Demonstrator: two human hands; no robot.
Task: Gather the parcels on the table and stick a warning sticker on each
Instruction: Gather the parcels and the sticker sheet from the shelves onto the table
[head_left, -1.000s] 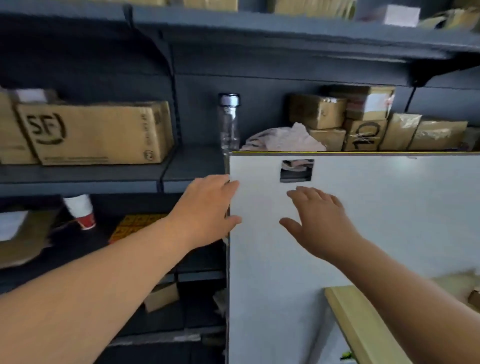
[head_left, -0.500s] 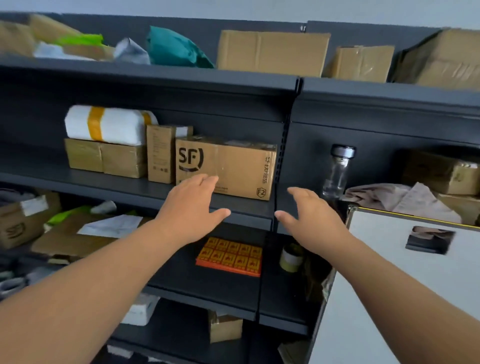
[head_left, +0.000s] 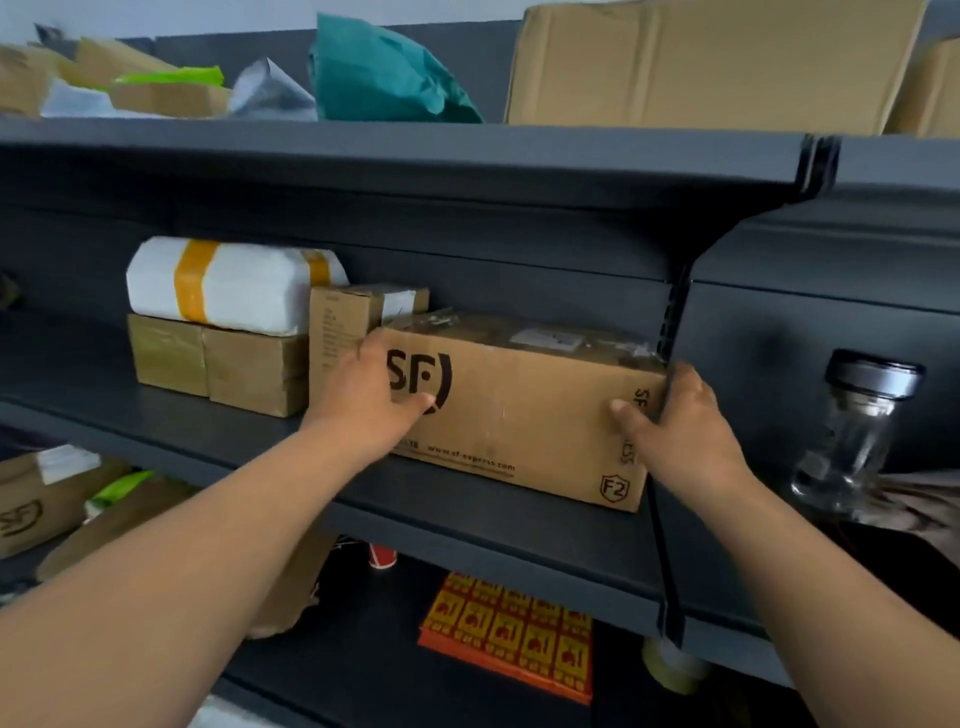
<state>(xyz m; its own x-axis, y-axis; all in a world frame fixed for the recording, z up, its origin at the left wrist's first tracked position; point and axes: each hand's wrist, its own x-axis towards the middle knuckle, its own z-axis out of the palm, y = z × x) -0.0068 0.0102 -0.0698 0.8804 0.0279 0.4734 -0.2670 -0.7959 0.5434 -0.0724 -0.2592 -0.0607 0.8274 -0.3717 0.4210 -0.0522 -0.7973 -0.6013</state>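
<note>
A brown cardboard parcel marked SF (head_left: 524, 410) lies on the dark middle shelf (head_left: 467, 509). My left hand (head_left: 369, 400) grips its left end, thumb on the front face over the logo. My right hand (head_left: 675, 421) grips its right end, thumb on the front and fingers wrapped round the side. On the shelf below lies a sheet of orange and yellow warning stickers (head_left: 511, 631). More parcels stand left of the SF parcel: a white wrapped bundle with yellow tape (head_left: 228, 283) on two small brown boxes (head_left: 218, 366), and an upright brown box (head_left: 337, 332).
A clear glass jar with a metal lid (head_left: 852, 431) stands right of the shelf upright (head_left: 670, 332). The top shelf holds a teal bag (head_left: 379, 78), a large carton (head_left: 701, 67) and mixed packets. Lower left lie another SF box (head_left: 26, 512) and flat cardboard.
The view swung left from a white board to the shelving. Both hands, open in the air half a second ago, reached forward and took hold of the SF parcel's two ends.
</note>
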